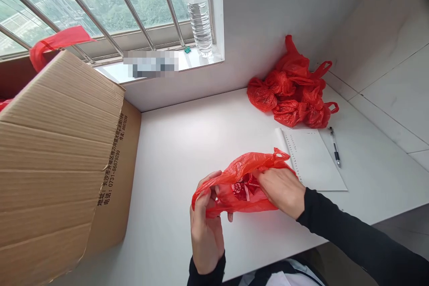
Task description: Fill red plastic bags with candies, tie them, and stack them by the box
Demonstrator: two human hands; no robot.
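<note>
A thin red plastic bag (pixel 248 163) is held over the near part of the white table, its mouth spread open towards me. My left hand (pixel 204 228) grips the bag's left side, thumb over the rim and fingers behind the plastic. My right hand (pixel 283 191) reaches into the bag from the right, and its fingers are hidden inside. Between the hands, shiny red wrapped items (pixel 239 190) with a pale printed character show in the bag. What the right fingers touch cannot be seen.
A large open cardboard box (pixel 50 152) stands at the left, with red plastic over its rim. Several knotted red bags (pixel 291 94) are heaped at the back right. Nearby lie a notebook (pixel 315 158) and a pen (pixel 335 147). A water bottle (pixel 200 18) stands on the windowsill.
</note>
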